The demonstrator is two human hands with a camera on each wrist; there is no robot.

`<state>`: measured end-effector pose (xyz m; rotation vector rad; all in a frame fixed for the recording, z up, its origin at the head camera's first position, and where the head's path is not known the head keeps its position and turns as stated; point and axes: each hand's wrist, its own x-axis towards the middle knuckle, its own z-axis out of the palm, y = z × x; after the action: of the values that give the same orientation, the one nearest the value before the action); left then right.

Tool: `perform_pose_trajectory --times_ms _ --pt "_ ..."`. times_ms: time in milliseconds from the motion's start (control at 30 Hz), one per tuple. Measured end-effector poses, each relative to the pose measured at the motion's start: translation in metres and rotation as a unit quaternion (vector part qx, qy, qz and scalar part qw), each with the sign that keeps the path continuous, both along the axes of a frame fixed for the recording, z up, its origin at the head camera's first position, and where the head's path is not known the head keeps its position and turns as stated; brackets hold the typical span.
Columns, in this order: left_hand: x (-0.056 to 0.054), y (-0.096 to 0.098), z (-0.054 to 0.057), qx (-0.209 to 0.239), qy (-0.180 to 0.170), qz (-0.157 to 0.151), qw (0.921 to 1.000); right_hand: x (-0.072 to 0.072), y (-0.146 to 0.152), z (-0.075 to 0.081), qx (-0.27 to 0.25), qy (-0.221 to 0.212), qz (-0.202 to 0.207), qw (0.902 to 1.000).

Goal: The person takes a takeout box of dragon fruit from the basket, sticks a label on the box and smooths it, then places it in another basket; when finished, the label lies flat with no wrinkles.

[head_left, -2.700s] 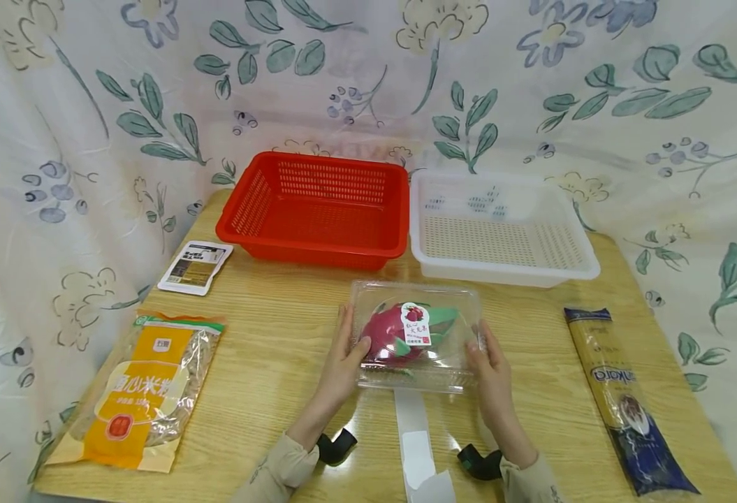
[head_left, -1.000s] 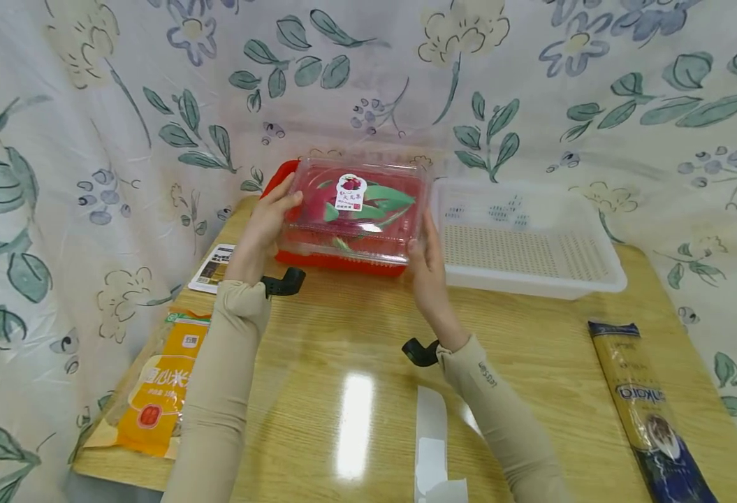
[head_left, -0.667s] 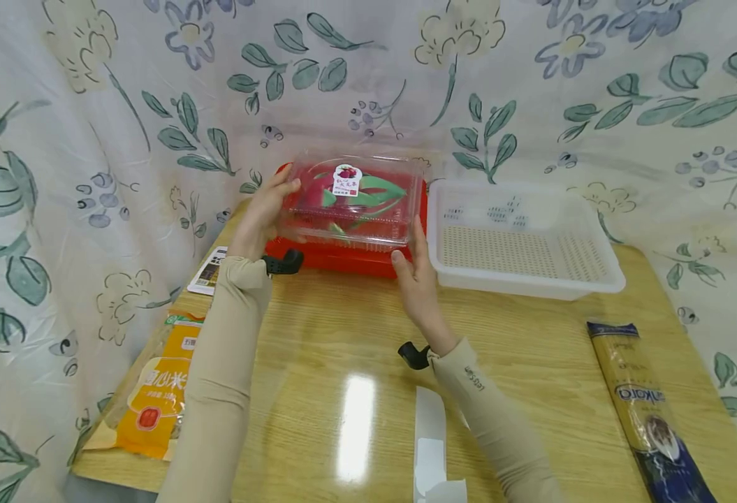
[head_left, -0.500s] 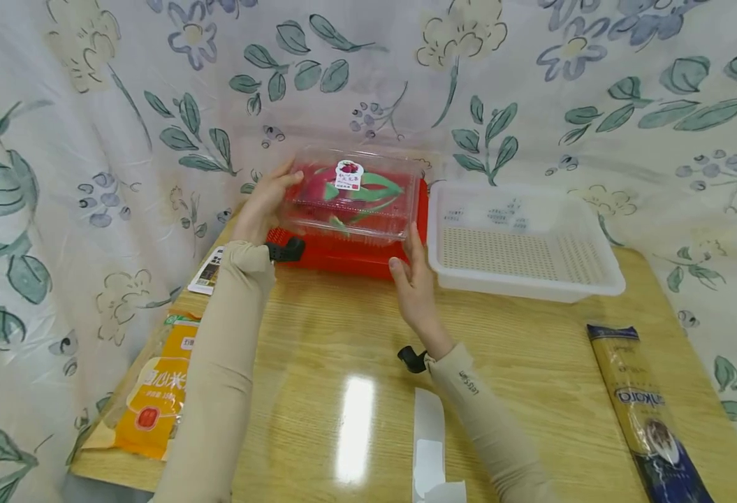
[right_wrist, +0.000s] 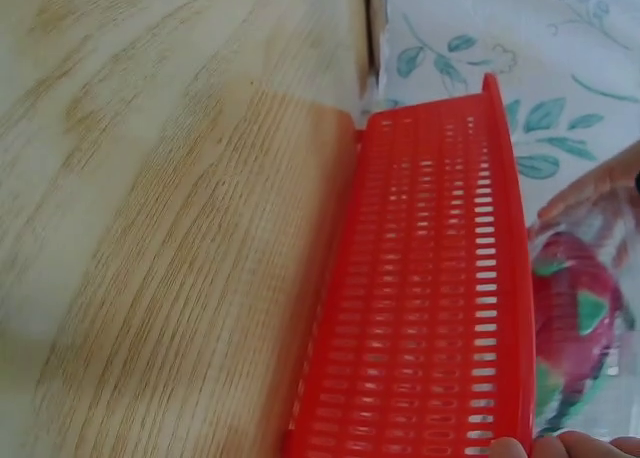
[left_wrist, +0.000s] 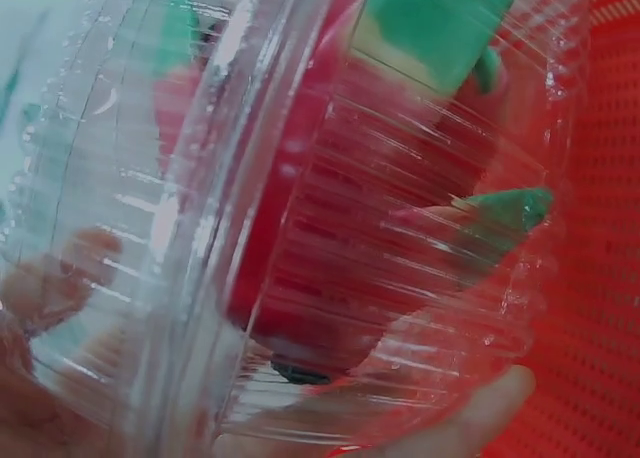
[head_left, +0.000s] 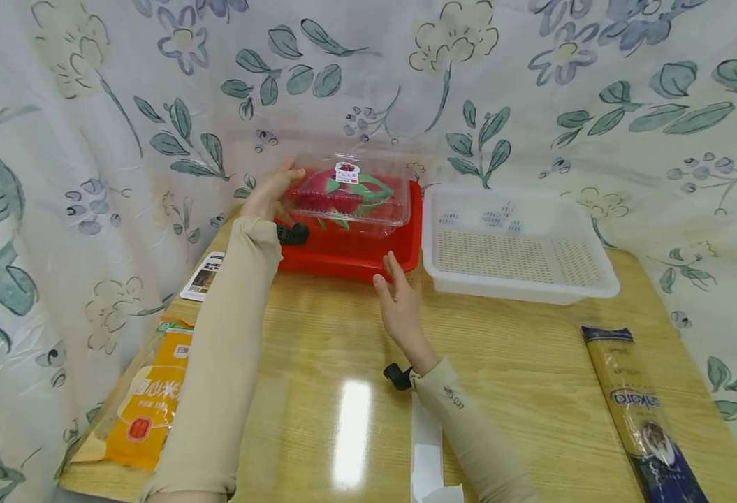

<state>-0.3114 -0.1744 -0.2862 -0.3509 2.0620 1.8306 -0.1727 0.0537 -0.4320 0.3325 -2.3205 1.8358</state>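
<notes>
A clear plastic box (head_left: 388, 170) with a white label holds a red-and-green dragon fruit (head_left: 318, 187). It sits tilted within the outline of the red basket (head_left: 343, 264). My left hand (head_left: 270, 194) grips the box's left end; in the left wrist view a finger (left_wrist: 480, 418) lies along its ribbed side, and more fingers show through the plastic. The right hand (head_left: 401, 311) is apart from the box, fingers fairly straight, at the basket's front rim. At the bottom of the right wrist view its fingertips (right_wrist: 575, 444) overlap that rim.
A white basket (head_left: 519, 285) stands right of the red one. On the wooden table (head_left: 318, 335) lie a blue-and-gold packet (head_left: 635, 398) at right, an orange bag (head_left: 154, 398) and a small white pouch (head_left: 201, 276) at left, and a white strip (head_left: 427, 454) in front.
The box has travelled from the table's middle to the red basket and lowered there. My right hand has let go of it and drawn back toward the front; my left still holds it.
</notes>
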Motion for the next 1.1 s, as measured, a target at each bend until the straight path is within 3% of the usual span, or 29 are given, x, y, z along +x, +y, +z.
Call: perform_pose_trajectory --times_ms 133,267,400,567,633,867,1100 --pt "-0.011 0.003 -0.008 0.006 -0.033 0.012 0.9994 0.001 -0.001 -0.003 0.01 -0.01 -0.004 0.9999" --pt "-0.018 0.003 -0.017 0.013 -0.066 0.036 0.9971 0.001 -0.002 -0.007 0.094 -0.014 -0.009 0.9954" --pt "-0.021 0.001 -0.03 0.009 -0.083 0.056 0.9949 0.002 -0.004 -0.01 0.19 0.001 -0.025 0.9814" --pt "-0.023 -0.003 -0.045 -0.008 -0.099 0.074 0.9923 0.005 -0.01 -0.015 0.258 0.014 -0.047 0.965" --pt "-0.024 -0.006 -0.05 -0.008 -0.106 0.084 0.9908 0.005 -0.013 -0.018 0.268 0.024 -0.052 0.9618" --pt "-0.029 -0.012 -0.064 0.001 -0.105 0.077 0.9915 0.007 -0.016 -0.026 0.29 0.041 -0.069 0.9536" --pt "-0.036 -0.018 -0.076 0.021 -0.113 0.1 0.9884 0.007 -0.015 -0.024 0.275 0.041 -0.067 0.9582"
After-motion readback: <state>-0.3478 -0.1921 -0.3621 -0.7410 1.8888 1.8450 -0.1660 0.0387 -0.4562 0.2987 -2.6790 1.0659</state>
